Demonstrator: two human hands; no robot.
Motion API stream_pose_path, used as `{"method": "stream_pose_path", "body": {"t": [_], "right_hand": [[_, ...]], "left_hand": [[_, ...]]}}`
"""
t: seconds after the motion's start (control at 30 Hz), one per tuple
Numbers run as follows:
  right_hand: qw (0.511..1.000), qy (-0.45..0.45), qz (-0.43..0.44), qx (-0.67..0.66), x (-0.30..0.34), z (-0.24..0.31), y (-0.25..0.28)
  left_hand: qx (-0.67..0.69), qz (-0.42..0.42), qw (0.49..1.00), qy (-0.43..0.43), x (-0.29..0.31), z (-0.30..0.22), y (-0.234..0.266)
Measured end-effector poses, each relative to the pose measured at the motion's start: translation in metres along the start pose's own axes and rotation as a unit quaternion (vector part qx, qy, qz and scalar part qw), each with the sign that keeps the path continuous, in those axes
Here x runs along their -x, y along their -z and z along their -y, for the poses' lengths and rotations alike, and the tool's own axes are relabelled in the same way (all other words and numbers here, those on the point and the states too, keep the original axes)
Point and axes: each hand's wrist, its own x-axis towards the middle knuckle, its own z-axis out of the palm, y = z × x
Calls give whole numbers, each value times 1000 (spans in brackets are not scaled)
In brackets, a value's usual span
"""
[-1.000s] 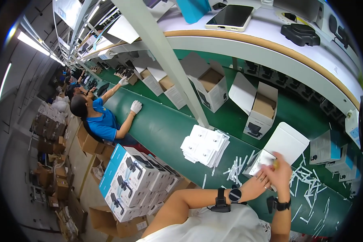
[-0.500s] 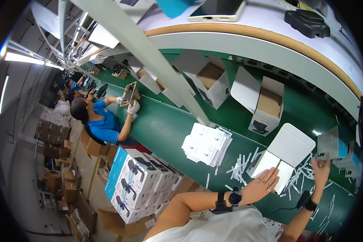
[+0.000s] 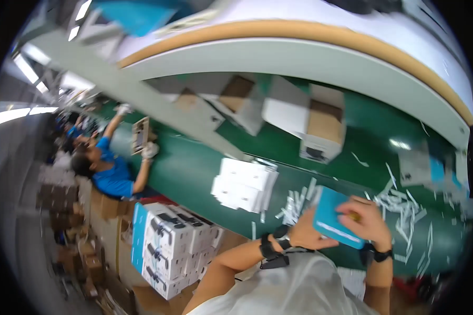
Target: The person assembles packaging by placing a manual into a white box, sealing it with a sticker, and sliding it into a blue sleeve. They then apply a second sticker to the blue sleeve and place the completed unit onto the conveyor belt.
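Box with a blue face [image 3: 335, 212] held low in front of the person's white shirt [image 3: 294, 286], above the near part of the green bench [image 3: 189, 181]; blue side up, tilted, near edge sloping down to the right. Longer run of the visible face seems to go left to right along that edge, though the right hand covers part of it, so axis not certain. Left hand [image 3: 306, 232] at the left end of the box, thumb along the near edge, fingers wrapped behind the side: a clasp, box pinched between thumb and fingers as far as the blur lets one read. Right hand [image 3: 367, 219] over the upper right of the blue face, fingers bent and bunched, tips at or just above it; contact not certain. Small yellowish thing [image 3: 355, 216] among those fingers, too blurred to name; whether they pinch it, cannot tell. Key relation: box lies between the two hands, left one bearing its end, right one nearer the middle of the face. Loose white strips [image 3: 295, 203] left of the box, more paper strips [image 3: 403, 210] to its right; paper stack [image 3: 244, 184] farther left, apart from both hands. Open carton [image 3: 325, 126] beyond, across the bench.
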Motion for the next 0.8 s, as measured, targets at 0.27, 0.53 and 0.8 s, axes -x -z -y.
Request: {"method": "stream_pose_path", "body": {"t": [0.27,0.53,0.8], "right_hand": [[990,53,-104,83,4,-2,-18],[981,100,-124,113,6,7,-45],[979,151,-112,81,16,-1,-59]], "left_hand": [[166,-62,976,127,33,11,9],[188,-50,969,154,42,2,3],[177,-68,981,40,34,9,-3]]}}
